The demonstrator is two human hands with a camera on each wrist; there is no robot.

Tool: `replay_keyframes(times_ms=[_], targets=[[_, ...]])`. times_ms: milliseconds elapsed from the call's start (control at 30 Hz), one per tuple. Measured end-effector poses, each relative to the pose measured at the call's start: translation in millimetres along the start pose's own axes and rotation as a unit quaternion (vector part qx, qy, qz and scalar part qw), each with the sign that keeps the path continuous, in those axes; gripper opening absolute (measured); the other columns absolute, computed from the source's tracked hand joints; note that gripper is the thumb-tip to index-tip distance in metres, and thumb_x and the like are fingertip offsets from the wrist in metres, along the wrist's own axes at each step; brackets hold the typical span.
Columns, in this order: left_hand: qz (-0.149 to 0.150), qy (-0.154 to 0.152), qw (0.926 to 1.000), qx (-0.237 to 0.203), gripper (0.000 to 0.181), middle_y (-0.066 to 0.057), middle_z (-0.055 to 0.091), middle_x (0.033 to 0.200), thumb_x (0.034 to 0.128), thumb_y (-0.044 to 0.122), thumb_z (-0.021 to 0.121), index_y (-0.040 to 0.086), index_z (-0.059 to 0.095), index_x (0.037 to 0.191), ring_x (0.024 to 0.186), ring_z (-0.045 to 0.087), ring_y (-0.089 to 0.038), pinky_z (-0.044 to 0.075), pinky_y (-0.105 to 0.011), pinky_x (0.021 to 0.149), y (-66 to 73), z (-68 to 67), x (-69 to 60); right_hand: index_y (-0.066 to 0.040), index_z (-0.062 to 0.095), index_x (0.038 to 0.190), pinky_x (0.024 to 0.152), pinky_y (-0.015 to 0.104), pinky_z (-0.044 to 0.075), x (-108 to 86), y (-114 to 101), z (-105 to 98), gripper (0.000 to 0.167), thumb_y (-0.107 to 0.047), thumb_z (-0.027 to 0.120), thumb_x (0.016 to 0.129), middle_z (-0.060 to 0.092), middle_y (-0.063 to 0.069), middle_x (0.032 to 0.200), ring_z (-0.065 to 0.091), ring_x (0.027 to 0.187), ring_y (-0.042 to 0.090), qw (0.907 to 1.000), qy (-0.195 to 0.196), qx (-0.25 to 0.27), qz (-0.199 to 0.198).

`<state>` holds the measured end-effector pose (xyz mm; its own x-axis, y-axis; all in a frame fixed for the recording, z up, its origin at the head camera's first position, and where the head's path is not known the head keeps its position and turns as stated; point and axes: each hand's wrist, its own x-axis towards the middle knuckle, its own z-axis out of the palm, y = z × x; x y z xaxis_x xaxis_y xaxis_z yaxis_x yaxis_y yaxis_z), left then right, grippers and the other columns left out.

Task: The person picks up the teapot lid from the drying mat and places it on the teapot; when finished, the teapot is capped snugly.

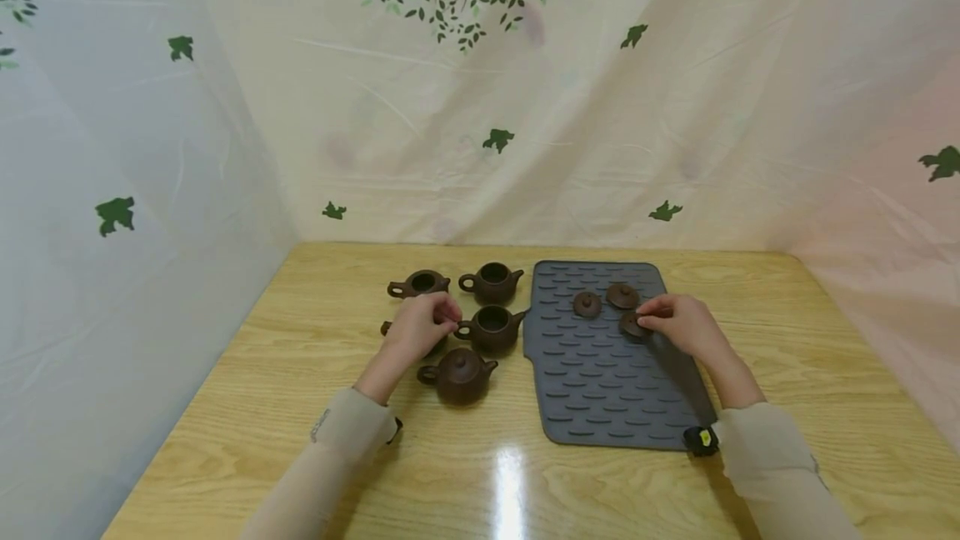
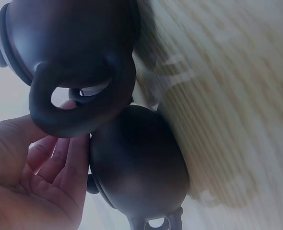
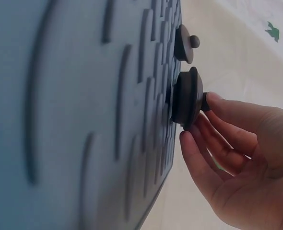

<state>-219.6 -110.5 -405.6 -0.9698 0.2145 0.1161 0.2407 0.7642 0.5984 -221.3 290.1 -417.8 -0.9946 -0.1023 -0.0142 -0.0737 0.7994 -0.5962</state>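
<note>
My left hand point(image 1: 420, 327) is among several dark brown clay teapots, its thumb and fingertips at the handle of an uncovered teapot point(image 1: 495, 330); it appears to pinch that handle. In the left wrist view, a nearer teapot's handle point(image 2: 79, 115) partly hides the fingertips. Beneath the left hand is another teapot point(image 2: 141, 163) with a knob showing, mostly covered in the head view. Over the grey mat point(image 1: 585, 390), my right hand point(image 1: 682, 323) pinches the knob of a brown teapot lid point(image 3: 187, 98). That lid stands at or just above the mat; contact is unclear.
Two other lids, one at left point(image 1: 587, 305) and one behind point(image 1: 622, 297), lie on the mat. A lidded teapot point(image 1: 461, 376) stands in front. Two uncovered teapots, left point(image 1: 420, 282) and right point(image 1: 495, 282), stand at the back. A patterned curtain point(image 1: 480, 182) hangs behind the wooden table point(image 1: 457, 473).
</note>
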Motion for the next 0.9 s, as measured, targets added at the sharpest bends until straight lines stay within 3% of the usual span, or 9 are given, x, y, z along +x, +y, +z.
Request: replay_keyframes(times_ms=[900], targets=[[-0.005,0.0,0.9999,0.014,0.008,-0.001,0.074,0.088,0.0894,0.007,0.073,0.015,0.071,0.089,0.081,0.069,-0.014,0.057,-0.032,0.074,0.3,0.8,1.1,-0.002,0.072,0.112,0.083,0.047,0.055,12.0,-38,8,0.024,-0.019,0.066,0.097,0.071,0.021,0.114,0.067,0.102,0.035,0.9987,0.011,0.031,-0.039]])
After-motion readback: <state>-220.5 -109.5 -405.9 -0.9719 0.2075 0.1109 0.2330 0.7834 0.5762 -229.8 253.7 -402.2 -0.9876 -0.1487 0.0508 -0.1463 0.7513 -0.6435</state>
